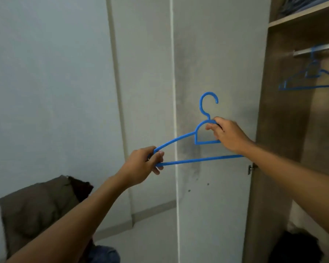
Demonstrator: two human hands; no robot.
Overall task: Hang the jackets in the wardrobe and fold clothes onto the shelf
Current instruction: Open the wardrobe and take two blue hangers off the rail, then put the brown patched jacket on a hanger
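Lower left, nearest: olive-brown jacket (36, 211) lying crumpled, dark lining showing at its top right; blue denim garment (104, 254) just below it at the bottom edge. Dark clothing heap (294, 247) low at the wardrobe's bottom, lower right, blurred.

Mid-frame: blue plastic hanger (196, 147) held in the air with both hands, hook upright, tilted so the left end sits lower. Left hand (142, 166) gripping the hanger's left corner, fingers curled round where the sloping arm meets the bottom bar, thumb on top. Right hand (228, 134) pinching the neck loop just under the hook, fingers curled round the loop's right side; right end of the bottom bar hidden behind that wrist.

Behind: closed white wardrobe door (213, 73) with dark smudges, small metal handle (252, 168) on its right edge. Open wooden wardrobe (285, 114) on the right. Inside, second blue hanger (310, 78) hanging bare on the metal rail (323, 49), blurred. Shelf (302, 15) above the rail, folded blue-grey clothes (300, 3) on it at the top right corner.
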